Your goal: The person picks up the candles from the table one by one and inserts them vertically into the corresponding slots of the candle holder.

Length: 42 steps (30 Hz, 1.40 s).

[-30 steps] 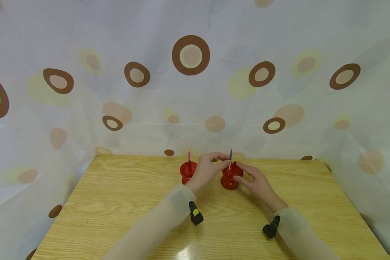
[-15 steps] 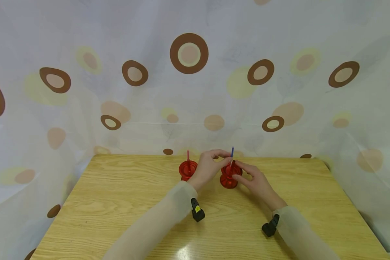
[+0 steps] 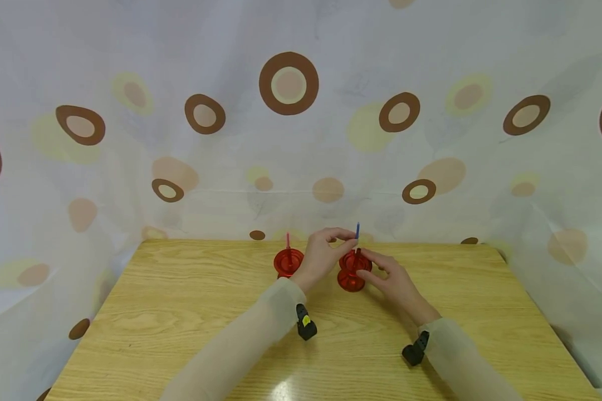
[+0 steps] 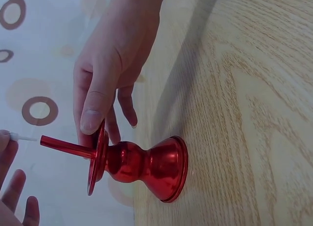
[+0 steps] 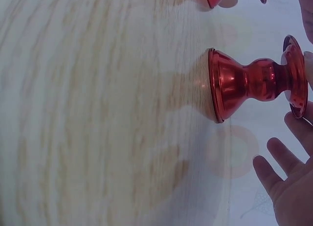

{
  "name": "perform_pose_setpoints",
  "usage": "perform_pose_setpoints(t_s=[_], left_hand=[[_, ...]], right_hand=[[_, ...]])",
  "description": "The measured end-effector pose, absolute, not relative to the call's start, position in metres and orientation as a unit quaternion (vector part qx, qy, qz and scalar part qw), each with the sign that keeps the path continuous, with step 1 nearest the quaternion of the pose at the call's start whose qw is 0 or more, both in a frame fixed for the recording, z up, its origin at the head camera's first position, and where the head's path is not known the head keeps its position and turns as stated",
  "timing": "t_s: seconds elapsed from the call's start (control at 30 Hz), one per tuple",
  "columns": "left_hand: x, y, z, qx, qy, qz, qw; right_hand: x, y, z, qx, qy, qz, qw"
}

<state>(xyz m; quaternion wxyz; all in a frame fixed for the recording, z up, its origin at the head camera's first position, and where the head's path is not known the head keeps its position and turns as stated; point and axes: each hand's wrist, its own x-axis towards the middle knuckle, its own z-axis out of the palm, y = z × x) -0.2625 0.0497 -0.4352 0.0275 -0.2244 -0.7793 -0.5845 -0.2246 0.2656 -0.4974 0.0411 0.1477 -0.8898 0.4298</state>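
Note:
My left hand (image 3: 323, 257) pinches a thin blue candle (image 3: 358, 229) upright above a red metallic candle holder (image 3: 351, 280). In the left wrist view, the candle's narrow whitish end (image 4: 23, 137) points at the top of the holder's slim red tube (image 4: 66, 146), a small gap between them. My right hand (image 3: 393, 281) holds the dish rim (image 4: 98, 160) of this holder, thumb above and other fingers partly hidden behind it. The holder's base (image 5: 227, 86) stands on the table. Left of it, a second red candle holder (image 3: 287, 262) carries a pink candle (image 3: 288, 240).
The wooden table (image 3: 190, 312) ends at a white curtain (image 3: 220, 150) with brown ring patterns. Black wrist cameras sit on the left cuff (image 3: 307, 326) and right cuff (image 3: 415, 350). My left forearm partly covers the second holder's base.
The left hand has raised the blue candle slightly and brought it right, over the tube. The right hand stays on the holder. The whole head view has shifted a little.

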Motion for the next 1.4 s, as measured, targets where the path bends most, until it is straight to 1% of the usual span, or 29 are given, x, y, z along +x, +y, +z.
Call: perform_pose_setpoints(t_s=[1.4], left_hand=[[-0.2666,0.0597,-0.4378,-0.222,-0.774,-0.592,0.037]], right_hand=[[-0.2233,0.2637,-0.4978,0.145,-0.880,0.450,0.040]])
